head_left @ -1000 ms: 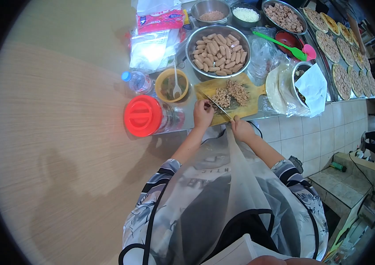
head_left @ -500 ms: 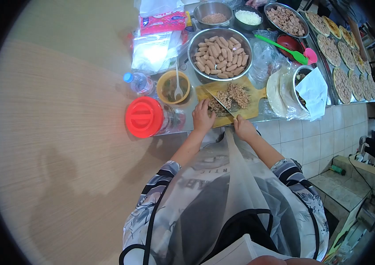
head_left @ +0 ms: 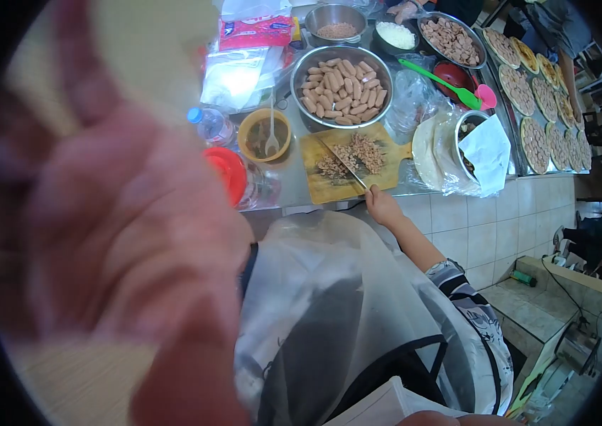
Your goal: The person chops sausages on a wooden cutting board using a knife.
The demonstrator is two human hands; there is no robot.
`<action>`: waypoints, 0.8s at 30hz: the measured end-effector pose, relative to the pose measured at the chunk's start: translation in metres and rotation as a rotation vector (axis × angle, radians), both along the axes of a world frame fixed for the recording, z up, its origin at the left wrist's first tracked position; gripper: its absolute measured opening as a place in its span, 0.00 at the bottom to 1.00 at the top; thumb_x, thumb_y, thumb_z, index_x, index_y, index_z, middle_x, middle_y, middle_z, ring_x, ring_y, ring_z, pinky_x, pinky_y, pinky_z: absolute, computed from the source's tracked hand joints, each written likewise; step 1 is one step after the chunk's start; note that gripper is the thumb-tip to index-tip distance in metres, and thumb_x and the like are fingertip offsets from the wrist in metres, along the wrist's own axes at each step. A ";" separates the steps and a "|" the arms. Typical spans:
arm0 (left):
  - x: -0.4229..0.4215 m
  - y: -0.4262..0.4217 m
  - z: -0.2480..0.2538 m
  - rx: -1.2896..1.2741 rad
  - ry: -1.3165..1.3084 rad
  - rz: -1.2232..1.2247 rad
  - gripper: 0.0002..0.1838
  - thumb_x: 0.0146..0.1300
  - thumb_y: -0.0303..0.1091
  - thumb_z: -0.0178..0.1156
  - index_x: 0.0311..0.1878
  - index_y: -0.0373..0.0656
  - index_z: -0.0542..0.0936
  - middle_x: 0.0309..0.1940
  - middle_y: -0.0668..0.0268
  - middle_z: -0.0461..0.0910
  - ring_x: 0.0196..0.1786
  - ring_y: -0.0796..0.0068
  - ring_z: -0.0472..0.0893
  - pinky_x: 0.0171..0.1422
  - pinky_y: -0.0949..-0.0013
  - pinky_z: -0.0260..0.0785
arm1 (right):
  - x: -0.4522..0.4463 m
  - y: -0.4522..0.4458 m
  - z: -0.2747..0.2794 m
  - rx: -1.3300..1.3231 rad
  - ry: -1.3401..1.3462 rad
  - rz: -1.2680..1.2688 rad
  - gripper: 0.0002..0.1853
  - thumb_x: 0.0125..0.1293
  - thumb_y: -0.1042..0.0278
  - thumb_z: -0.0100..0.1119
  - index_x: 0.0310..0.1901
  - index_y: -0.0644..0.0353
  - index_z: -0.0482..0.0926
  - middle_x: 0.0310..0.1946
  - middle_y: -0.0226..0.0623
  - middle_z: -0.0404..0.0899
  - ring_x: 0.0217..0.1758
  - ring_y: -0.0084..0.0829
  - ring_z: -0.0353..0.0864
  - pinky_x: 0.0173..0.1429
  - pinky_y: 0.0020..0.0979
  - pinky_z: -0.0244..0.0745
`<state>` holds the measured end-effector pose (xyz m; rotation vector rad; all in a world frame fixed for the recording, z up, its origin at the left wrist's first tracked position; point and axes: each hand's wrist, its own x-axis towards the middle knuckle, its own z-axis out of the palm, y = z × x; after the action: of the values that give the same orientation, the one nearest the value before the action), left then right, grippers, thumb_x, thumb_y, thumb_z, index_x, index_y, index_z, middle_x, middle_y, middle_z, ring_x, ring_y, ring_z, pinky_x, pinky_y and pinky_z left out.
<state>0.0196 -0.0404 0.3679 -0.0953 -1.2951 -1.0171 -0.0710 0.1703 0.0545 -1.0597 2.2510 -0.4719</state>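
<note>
My left hand [head_left: 130,227] is raised close to the camera, large and blurred. Its palm shows, one finger stretches upward, and nothing is visible in it. With my right hand [head_left: 384,206] I grip a knife [head_left: 345,167] by its handle. The blade lies slanted over the wooden cutting board [head_left: 319,190], against small chopped brown pieces [head_left: 367,152] that look like sausage. Just behind the board stands a steel bowl [head_left: 296,89] of whole small sausages [head_left: 343,89].
Left of the board are a brown bowl [head_left: 245,145] with a spoon, a water bottle [head_left: 212,128] and a red-lidded jar [head_left: 227,174]. A white container [head_left: 466,142] under paper stands right. Topped flat rounds [head_left: 534,145] lie farther right. Another person's hand [head_left: 406,10] is at the back.
My left hand has left the chopped pieces and risen up close to the camera. My right hand still holds the knife on the board. The view has shifted slightly.
</note>
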 end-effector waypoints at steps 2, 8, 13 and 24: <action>0.006 0.028 -0.013 -0.021 0.026 -0.005 0.24 0.56 0.30 0.47 0.56 0.34 0.58 0.57 0.54 0.58 0.60 0.63 0.60 0.60 0.62 0.56 | -0.003 -0.005 -0.003 -0.006 0.000 -0.011 0.17 0.62 0.57 0.33 0.33 0.65 0.65 0.26 0.58 0.72 0.32 0.55 0.72 0.37 0.49 0.65; -0.002 -0.017 -0.002 -0.044 0.094 0.003 0.24 0.56 0.30 0.47 0.56 0.34 0.58 0.57 0.53 0.58 0.60 0.63 0.60 0.60 0.62 0.56 | 0.000 0.003 -0.005 0.025 -0.012 -0.019 0.17 0.61 0.57 0.34 0.33 0.65 0.65 0.26 0.58 0.73 0.32 0.55 0.72 0.38 0.49 0.66; 0.012 0.000 0.003 -0.070 0.136 0.010 0.24 0.56 0.30 0.47 0.56 0.34 0.58 0.56 0.53 0.58 0.59 0.63 0.60 0.60 0.62 0.56 | -0.004 0.002 -0.011 0.000 -0.014 0.014 0.17 0.61 0.56 0.34 0.34 0.64 0.65 0.27 0.57 0.73 0.32 0.55 0.73 0.38 0.48 0.66; -0.021 0.012 0.073 -0.435 0.280 0.025 0.23 0.57 0.31 0.46 0.56 0.34 0.58 0.56 0.53 0.59 0.59 0.62 0.61 0.60 0.61 0.56 | -0.010 -0.004 -0.008 -0.069 0.022 0.000 0.18 0.61 0.55 0.34 0.35 0.64 0.65 0.26 0.57 0.73 0.30 0.55 0.73 0.35 0.49 0.67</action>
<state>-0.0010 -0.0281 0.4412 -0.5334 -1.2352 -0.6593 -0.0808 0.1663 0.0465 -1.1046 2.2686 -0.5434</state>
